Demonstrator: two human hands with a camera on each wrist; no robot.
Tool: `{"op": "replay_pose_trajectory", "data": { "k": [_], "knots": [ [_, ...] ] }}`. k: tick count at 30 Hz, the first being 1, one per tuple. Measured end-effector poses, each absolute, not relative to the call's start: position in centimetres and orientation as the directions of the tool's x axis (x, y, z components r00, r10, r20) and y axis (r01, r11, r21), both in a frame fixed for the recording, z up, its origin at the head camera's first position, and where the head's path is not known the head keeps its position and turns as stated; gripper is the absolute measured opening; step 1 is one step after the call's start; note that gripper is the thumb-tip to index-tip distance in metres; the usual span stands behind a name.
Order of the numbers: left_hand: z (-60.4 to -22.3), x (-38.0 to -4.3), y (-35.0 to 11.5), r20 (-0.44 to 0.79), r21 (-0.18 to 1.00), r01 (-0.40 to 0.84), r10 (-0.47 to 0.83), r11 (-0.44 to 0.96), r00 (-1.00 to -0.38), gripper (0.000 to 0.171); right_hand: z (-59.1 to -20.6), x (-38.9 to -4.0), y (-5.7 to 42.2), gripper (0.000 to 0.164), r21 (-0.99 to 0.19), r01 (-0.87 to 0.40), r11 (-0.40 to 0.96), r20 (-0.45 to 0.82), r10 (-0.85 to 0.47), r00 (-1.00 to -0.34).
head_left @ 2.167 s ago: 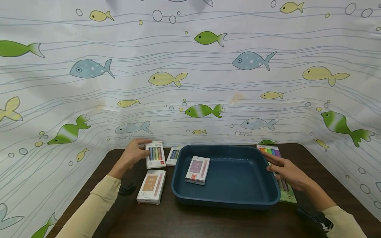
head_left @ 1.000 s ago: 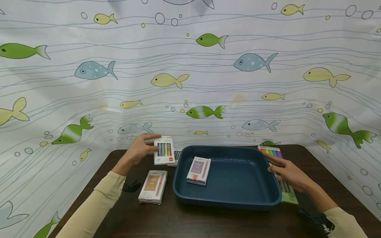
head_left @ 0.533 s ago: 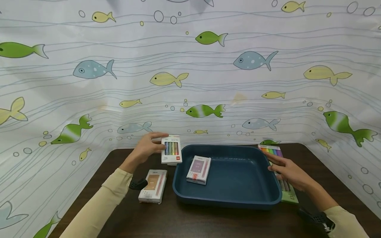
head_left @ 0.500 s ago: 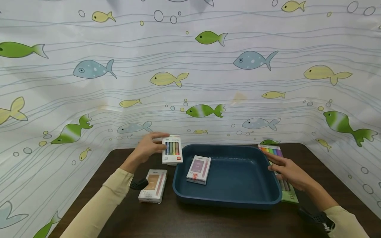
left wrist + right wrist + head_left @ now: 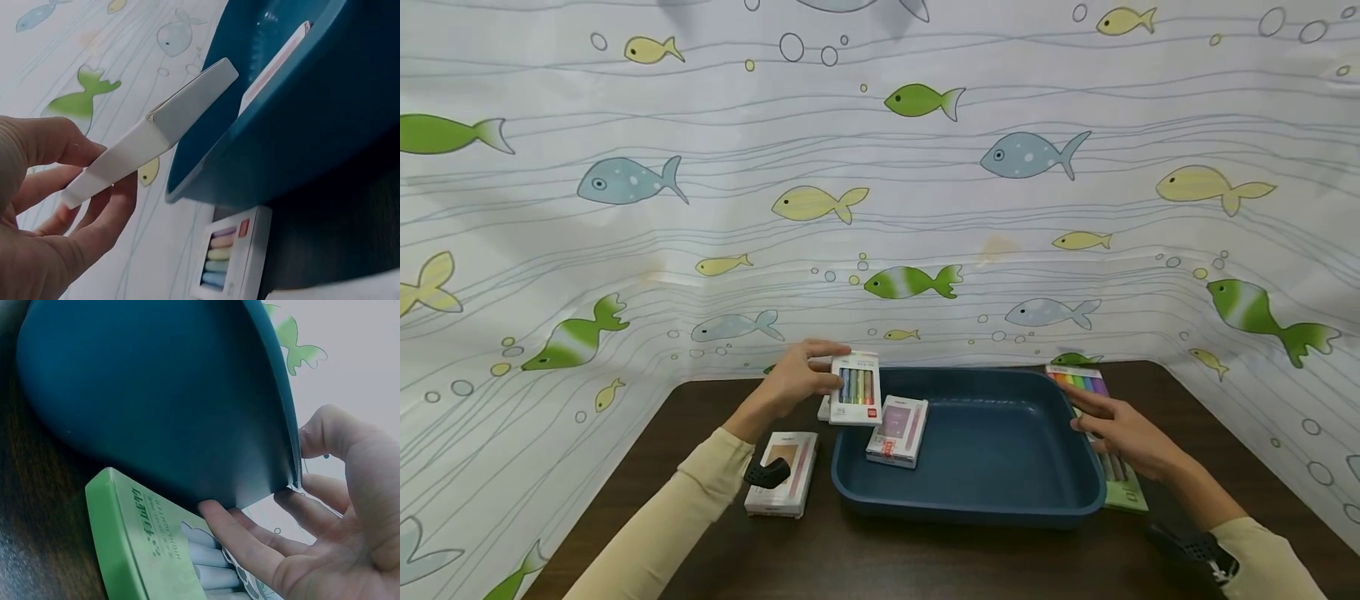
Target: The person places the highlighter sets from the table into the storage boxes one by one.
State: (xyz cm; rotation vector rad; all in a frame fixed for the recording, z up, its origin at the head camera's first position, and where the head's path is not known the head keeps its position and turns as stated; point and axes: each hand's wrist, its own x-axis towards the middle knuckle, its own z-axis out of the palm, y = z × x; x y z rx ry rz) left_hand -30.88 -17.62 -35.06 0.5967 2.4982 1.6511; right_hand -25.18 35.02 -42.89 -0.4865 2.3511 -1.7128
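In the head view, your left hand (image 5: pixel 793 379) holds the white box of coloured sticks (image 5: pixel 855 408) at the blue tray's (image 5: pixel 992 442) far left corner; your right hand (image 5: pixel 1123 433) rests at its right wall. In the left wrist view, your fingers (image 5: pixel 112 215) pinch 1 end, leaving the other free by the rim. In the right wrist view, your spread fingers touch the tray's outside, probably to steady it.

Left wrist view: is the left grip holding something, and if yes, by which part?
It holds something: the left grip has a white box with a colourful window, by its upper left side.
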Motion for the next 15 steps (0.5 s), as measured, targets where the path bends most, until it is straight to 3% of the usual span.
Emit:
{"op": "replay_pose_trajectory", "data": {
  "k": [15],
  "knots": [
    [-35.4,-29.5,-14.9,0.107,0.916,0.261,0.441,0.304,-0.891,0.051,-42.6,-24.9,34.8,0.067,-0.943,-0.141,0.300,0.029,-0.350,-0.936]
  ]
}}
